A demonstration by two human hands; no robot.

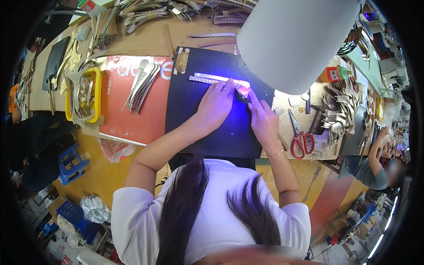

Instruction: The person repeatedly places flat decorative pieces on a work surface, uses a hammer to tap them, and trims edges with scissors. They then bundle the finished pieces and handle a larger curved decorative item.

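Observation:
A pale strap with a braided silver strip (203, 80) lies under violet-blue light on a black work mat (198, 128). A smooth white strip (213, 77) runs along its far side, toward a rounded right end. My left hand (216, 104) presses closed fingertips on the strap near its middle. At the right end, the fingers of my right hand (265, 123) pinch a small glowing pinkish-white part (242, 91) of the strap. Glare hides the detail between the two hands. A bundle of similar braided straps (143, 84) rests on the red board to the left.
A large grey lamp hood (300, 44) hangs over the mat's far right. Red-handled scissors (301, 139) and piled pale pieces (338, 110) lie rightward. A yellow basket (98, 95) stands beside the red board (117, 119). Strap bundles (145, 13) line the far edge.

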